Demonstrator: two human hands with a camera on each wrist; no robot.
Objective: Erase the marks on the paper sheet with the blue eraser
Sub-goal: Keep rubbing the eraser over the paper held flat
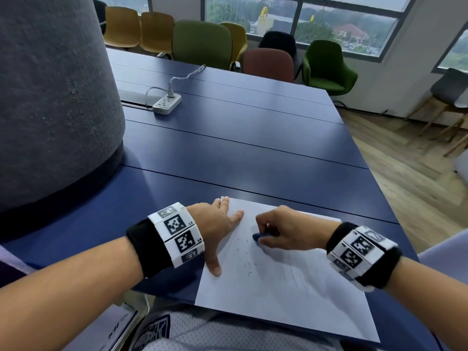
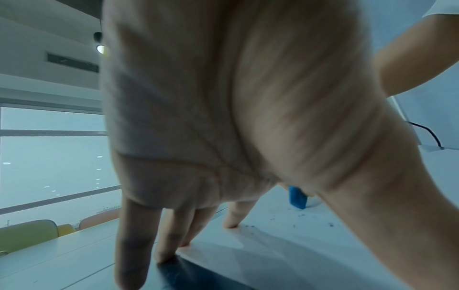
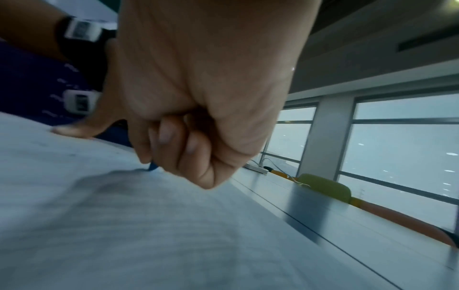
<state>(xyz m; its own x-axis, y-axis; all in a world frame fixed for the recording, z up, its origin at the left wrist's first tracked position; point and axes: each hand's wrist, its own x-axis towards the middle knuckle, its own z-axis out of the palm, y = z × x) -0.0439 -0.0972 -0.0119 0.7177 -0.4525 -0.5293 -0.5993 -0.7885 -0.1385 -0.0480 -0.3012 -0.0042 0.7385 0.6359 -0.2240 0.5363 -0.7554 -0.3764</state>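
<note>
A white paper sheet (image 1: 283, 287) lies on the blue table (image 1: 228, 148) at its near edge, overhanging it slightly. My left hand (image 1: 222, 224) lies flat and spread on the sheet's left edge, its straight fingers (image 2: 233, 219) pressing the paper down. My right hand (image 1: 281, 231) pinches the blue eraser (image 1: 258, 236) and holds its tip against the paper near the sheet's upper middle. In the left wrist view the eraser (image 2: 296, 197) stands on the paper past my thumb. In the right wrist view my right hand (image 3: 188, 141) is curled, only a sliver of the eraser (image 3: 153, 166) showing. Dark crumbs (image 1: 247, 259) dot the sheet below the eraser; faint grey marks (image 1: 298, 277) remain lower right.
A white power strip (image 1: 167, 103) with its cable lies far back on the table. A large grey felt-covered column (image 1: 50, 97) stands at the left. Coloured chairs (image 1: 202, 41) line the far side under the windows; wooden floor lies to the right.
</note>
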